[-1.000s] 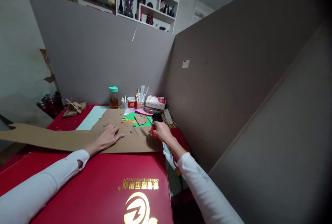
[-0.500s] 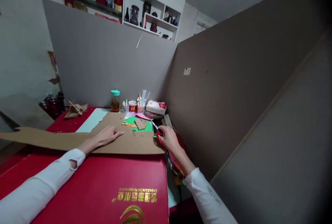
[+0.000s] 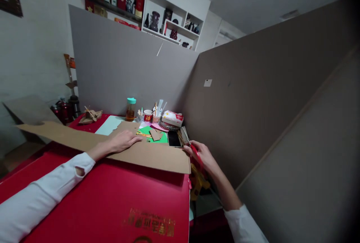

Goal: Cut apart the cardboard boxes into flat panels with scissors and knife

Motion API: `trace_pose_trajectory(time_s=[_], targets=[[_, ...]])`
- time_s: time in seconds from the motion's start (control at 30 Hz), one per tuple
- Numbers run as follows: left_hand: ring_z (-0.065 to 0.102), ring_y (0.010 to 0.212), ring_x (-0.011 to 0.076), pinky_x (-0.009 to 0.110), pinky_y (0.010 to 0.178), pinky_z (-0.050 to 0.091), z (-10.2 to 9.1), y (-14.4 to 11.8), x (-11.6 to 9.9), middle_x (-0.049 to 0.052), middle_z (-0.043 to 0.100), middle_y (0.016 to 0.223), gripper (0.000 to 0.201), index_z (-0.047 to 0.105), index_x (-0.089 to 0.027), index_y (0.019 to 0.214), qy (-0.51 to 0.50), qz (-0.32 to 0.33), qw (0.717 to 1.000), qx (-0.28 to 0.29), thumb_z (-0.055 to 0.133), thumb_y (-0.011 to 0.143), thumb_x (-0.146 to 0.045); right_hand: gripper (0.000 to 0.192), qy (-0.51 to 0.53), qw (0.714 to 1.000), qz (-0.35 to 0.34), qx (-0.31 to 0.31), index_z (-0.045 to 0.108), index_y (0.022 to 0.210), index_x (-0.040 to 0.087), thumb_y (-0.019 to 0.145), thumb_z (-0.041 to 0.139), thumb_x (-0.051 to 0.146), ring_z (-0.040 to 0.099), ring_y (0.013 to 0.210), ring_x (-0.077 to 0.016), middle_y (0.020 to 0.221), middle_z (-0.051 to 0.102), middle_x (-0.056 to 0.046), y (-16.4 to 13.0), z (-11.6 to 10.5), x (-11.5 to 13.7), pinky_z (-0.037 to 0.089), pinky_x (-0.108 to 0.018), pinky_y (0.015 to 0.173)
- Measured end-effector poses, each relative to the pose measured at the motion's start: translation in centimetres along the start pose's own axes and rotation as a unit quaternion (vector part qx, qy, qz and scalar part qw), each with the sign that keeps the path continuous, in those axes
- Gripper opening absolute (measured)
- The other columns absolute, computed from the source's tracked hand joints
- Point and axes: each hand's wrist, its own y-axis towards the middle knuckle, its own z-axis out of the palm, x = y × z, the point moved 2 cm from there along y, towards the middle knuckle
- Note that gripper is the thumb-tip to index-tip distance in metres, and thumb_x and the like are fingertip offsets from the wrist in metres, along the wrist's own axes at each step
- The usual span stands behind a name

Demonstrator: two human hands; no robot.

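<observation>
Partly open, left hand (image 3: 122, 141) on cardboard (image 3: 153, 156); right hand (image 3: 207, 157) curled round scissors (image 3: 196, 154).

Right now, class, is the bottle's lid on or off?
On: the teal lid sits over the top of the upright bottle.

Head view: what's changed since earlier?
The right hand moved right to the edge of the cardboard, baring more of the dark slab; the cardboard's near edge looks lifted. The right hand still holds red-handled scissors; the left hand still rests on the cardboard.
</observation>
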Motion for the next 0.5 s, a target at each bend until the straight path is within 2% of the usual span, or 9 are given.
trace_pose_trajectory(time_s=[0.13,0.33,0.43,0.5], targets=[[0.047,0.055,0.019,0.033,0.06,0.026,-2.1,-1.2,-3.8,0.007,0.057,0.058,0.063,0.065,-0.018,0.063,0.039,0.051,0.998,-0.023,0.032,0.101,-0.055,0.04,0.121,0.99,0.012,0.067,0.056,0.085,0.022,0.097,0.046,0.059,0.052,0.064,-0.0161,0.075,0.056,-0.001,-3.0,-1.0,1.6,0.041,-0.028,0.057],[0.042,0.054,0.0164,0.034,0.063,0.025,-5.2,-3.8,-8.9,0.005,0.055,0.056,0.064,0.053,-0.019,0.056,0.086,0.114,0.989,-0.03,0.025,0.104,-0.051,0.036,0.187,0.97,0.017,0.153,0.063,0.088,0.02,0.089,0.066,0.056,0.054,0.067,-0.0154,0.079,0.06,-0.001,-7.1,-2.5,4.0,0.043,-0.026,0.059],[0.044,0.053,0.015,0.034,0.063,0.026,-6.2,-5.2,-10.3,0.003,0.057,0.057,0.061,0.05,-0.018,0.058,0.118,0.166,0.977,-0.063,0.024,0.106,-0.046,0.04,0.2,0.96,0.029,0.196,0.066,0.094,0.019,0.083,0.074,0.057,0.06,0.073,-0.0177,0.085,0.066,-0.003,-8.7,-3.0,5.2,0.047,-0.025,0.062],[0.044,0.05,0.0136,0.033,0.061,0.026,-6.7,-6.2,-11.1,0.002,0.057,0.055,0.059,0.049,-0.018,0.058,0.142,0.205,0.964,-0.093,0.025,0.108,-0.041,0.042,0.167,0.96,0.023,0.223,0.068,0.097,0.019,0.08,0.076,0.057,0.063,0.079,-0.0208,0.089,0.068,-0.005,-9.8,-3.1,5.9,0.05,-0.027,0.066]])
